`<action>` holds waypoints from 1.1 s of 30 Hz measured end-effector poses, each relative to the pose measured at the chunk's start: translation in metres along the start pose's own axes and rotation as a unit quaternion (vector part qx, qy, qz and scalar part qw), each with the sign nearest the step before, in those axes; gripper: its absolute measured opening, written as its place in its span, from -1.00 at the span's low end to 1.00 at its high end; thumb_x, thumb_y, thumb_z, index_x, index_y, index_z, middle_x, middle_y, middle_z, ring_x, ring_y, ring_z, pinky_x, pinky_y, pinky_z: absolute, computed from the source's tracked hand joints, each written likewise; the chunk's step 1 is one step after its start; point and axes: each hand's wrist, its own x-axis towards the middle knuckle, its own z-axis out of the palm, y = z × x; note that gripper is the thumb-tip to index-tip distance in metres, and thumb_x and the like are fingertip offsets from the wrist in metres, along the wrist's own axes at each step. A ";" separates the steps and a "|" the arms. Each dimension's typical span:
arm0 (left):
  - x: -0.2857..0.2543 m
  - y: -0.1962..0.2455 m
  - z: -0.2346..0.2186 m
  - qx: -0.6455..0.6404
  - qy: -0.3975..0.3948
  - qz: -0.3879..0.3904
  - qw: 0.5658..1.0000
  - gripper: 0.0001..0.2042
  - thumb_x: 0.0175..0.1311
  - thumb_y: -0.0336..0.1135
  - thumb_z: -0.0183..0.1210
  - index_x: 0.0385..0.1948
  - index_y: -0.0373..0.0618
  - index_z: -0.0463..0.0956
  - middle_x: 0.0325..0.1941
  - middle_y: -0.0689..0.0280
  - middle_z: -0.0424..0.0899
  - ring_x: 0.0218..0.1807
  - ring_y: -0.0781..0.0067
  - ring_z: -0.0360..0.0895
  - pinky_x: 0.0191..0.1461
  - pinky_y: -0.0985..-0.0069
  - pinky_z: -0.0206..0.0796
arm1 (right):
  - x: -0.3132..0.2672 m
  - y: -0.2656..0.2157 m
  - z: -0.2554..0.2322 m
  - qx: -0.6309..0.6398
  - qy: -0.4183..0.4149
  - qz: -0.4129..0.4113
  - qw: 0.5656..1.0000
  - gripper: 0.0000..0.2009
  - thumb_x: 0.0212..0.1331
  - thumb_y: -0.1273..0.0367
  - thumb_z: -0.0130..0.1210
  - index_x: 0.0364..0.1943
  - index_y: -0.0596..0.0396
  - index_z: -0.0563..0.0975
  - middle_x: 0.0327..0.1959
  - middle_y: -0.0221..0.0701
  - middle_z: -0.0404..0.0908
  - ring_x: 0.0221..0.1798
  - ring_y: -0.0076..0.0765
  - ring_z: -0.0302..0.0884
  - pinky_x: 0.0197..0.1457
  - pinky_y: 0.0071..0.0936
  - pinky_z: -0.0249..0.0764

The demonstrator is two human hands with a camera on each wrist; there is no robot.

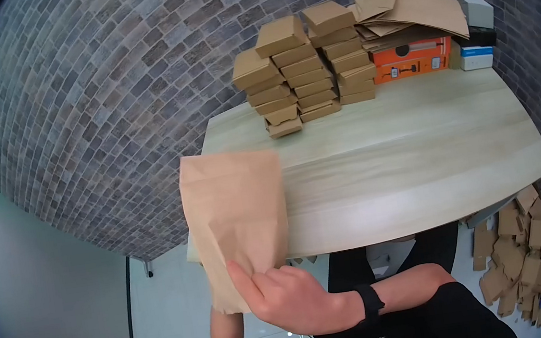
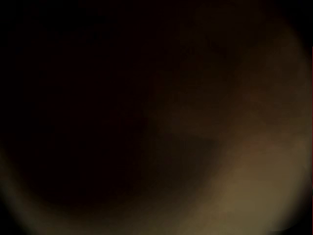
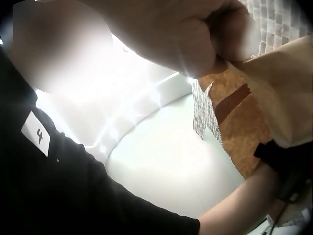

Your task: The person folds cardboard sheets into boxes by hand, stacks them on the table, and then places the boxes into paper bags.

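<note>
A brown paper bag (image 1: 233, 198) is held up over the table's near left edge, its mouth toward the person. My right hand (image 1: 293, 298) pinches the rim of the bag, the index finger lying along its side. The left forearm (image 1: 227, 328) reaches into the mouth, so my left hand is hidden inside. In the right wrist view, the right hand (image 3: 166, 34) grips the paper edge, and a black strap (image 3: 281, 159) on the left wrist shows at the opening. The left wrist view is almost wholly dark, with a dim brownish glow at lower right.
Stacks of small cardboard boxes (image 1: 305, 67) stand at the back of the table (image 1: 420, 148). Beside them, flat brown paper pieces (image 1: 417, 6) lie on orange boxes (image 1: 413, 60). Flattened cardboard (image 1: 518, 258) is heaped on the floor at right. A brick-patterned wall (image 1: 129, 99) rises behind.
</note>
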 end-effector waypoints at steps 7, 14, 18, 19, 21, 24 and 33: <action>0.069 0.125 -0.021 0.218 -0.285 0.197 0.913 -0.46 0.19 -0.09 0.32 0.12 -0.23 0.46 0.14 0.13 0.59 0.20 0.18 0.52 0.15 0.34 0.42 | 0.040 0.056 -0.071 0.018 -0.079 0.217 0.973 -0.46 -0.03 0.47 0.13 0.15 0.35 0.45 -0.62 -0.19 0.56 -0.56 -0.16 0.61 -0.51 -0.29 0.47; 0.186 0.122 -0.083 -0.203 0.106 0.052 0.972 -0.79 0.37 -0.31 0.10 -0.17 -0.29 0.55 -0.37 0.20 0.68 -0.35 0.42 0.64 -0.19 0.47 0.53 | 0.108 0.187 -0.152 0.160 -0.127 0.343 0.917 -0.66 0.02 0.48 -0.04 -0.10 0.28 0.59 -0.63 -0.42 0.49 -0.65 -0.57 0.44 -0.60 -0.51 0.35; 0.305 0.009 -0.036 -0.396 0.068 -0.142 0.905 -0.78 0.39 -0.33 0.09 -0.02 -0.20 0.47 -0.19 0.18 0.66 -0.18 0.38 0.63 -0.10 0.36 0.57 | 0.113 0.215 -0.188 0.122 -0.167 0.403 0.891 -0.84 0.02 0.50 -0.10 -0.46 0.32 0.51 -0.62 -0.34 0.51 -0.66 -0.52 0.47 -0.67 -0.46 0.30; 0.329 -0.018 -0.019 -0.424 0.055 -0.178 0.886 -0.75 0.38 -0.27 0.12 -0.05 -0.20 0.47 -0.18 0.18 0.65 -0.15 0.36 0.62 -0.09 0.32 0.58 | 0.105 0.218 -0.195 0.131 -0.129 0.423 0.887 -0.84 0.04 0.51 -0.13 -0.47 0.31 0.50 -0.61 -0.34 0.52 -0.67 -0.56 0.45 -0.70 -0.51 0.26; 0.360 -0.029 0.014 -0.345 0.114 -0.205 0.909 -0.71 0.31 -0.23 0.19 -0.05 -0.19 0.48 -0.19 0.18 0.61 -0.17 0.27 0.62 -0.06 0.30 0.57 | 0.092 0.222 -0.210 0.122 -0.085 0.446 0.882 -0.80 0.08 0.54 -0.16 -0.41 0.34 0.53 -0.58 -0.35 0.56 -0.66 -0.61 0.44 -0.71 -0.58 0.23; 0.413 -0.018 0.037 -0.238 0.176 -0.154 0.943 -0.71 0.26 -0.19 0.21 -0.13 -0.19 0.54 -0.26 0.20 0.66 -0.17 0.28 0.63 -0.09 0.31 0.55 | 0.070 0.229 -0.220 0.106 -0.047 0.449 0.886 -0.64 0.16 0.47 -0.13 0.00 0.33 0.55 -0.61 -0.47 0.51 -0.69 -0.65 0.44 -0.71 -0.64 0.28; 0.484 0.121 0.057 0.342 0.109 -0.082 0.930 -0.43 0.17 0.14 0.14 0.05 -0.12 0.59 0.29 -0.12 0.43 0.38 -0.30 0.22 0.30 -0.15 0.15 | 0.047 0.250 -0.227 0.173 -0.063 0.477 0.859 -0.48 0.26 0.34 0.01 0.25 0.38 0.30 -0.60 -0.36 0.61 -0.69 -0.63 0.45 -0.68 -0.63 0.31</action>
